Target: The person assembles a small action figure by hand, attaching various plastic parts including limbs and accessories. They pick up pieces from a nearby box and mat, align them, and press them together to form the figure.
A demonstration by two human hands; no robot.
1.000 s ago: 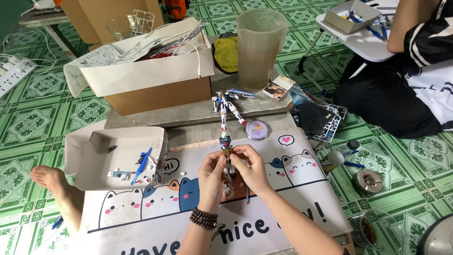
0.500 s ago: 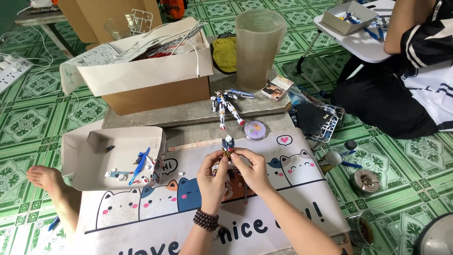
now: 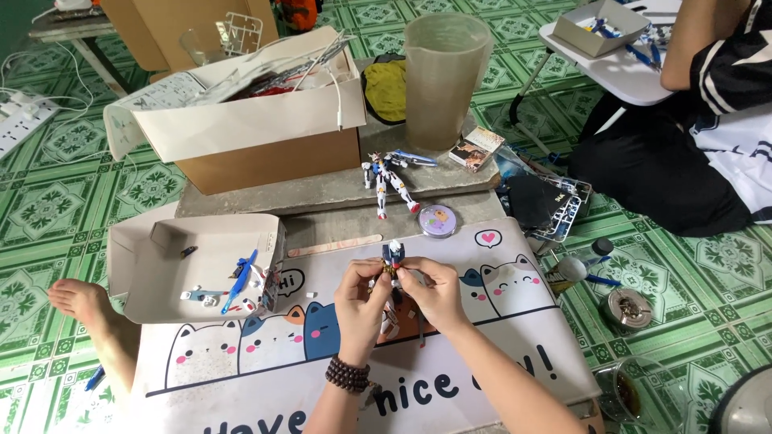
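Left hand point(image 3: 360, 299) and right hand point(image 3: 430, 291) both pinch the small robot figure point(image 3: 392, 261) over the cat-print mat point(image 3: 241, 370). Torso and head look assembled; loose parts wait in the box lid point(image 3: 161, 277) at nine o'clock. A finished figure point(image 3: 386, 178) lies at twelve.

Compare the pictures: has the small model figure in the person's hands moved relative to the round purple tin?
Yes. The small model figure has come down toward the person, away from the round purple tin.
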